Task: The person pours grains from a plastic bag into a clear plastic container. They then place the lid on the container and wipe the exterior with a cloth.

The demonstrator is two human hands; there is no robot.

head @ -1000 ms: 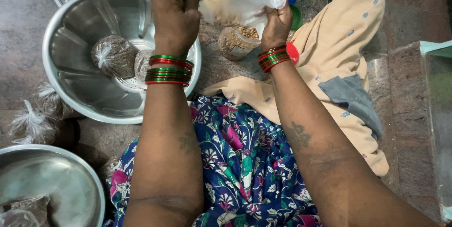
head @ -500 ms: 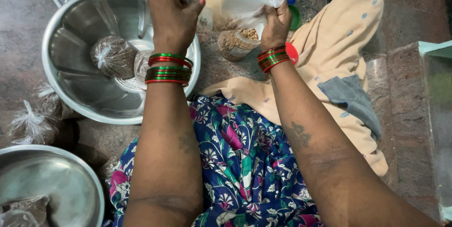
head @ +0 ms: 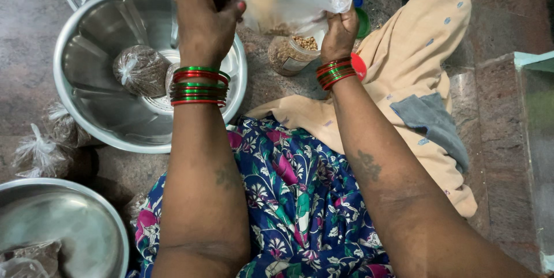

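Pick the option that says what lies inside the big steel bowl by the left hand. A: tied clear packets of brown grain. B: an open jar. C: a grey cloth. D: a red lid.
A: the steel bowl holds tied packets of brown grain, next to the left hand; the open jar stands outside it on the floor.

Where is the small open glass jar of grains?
The small open glass jar of grains stands top centre on the stone floor, below the clear plastic bag, right of the steel bowl.
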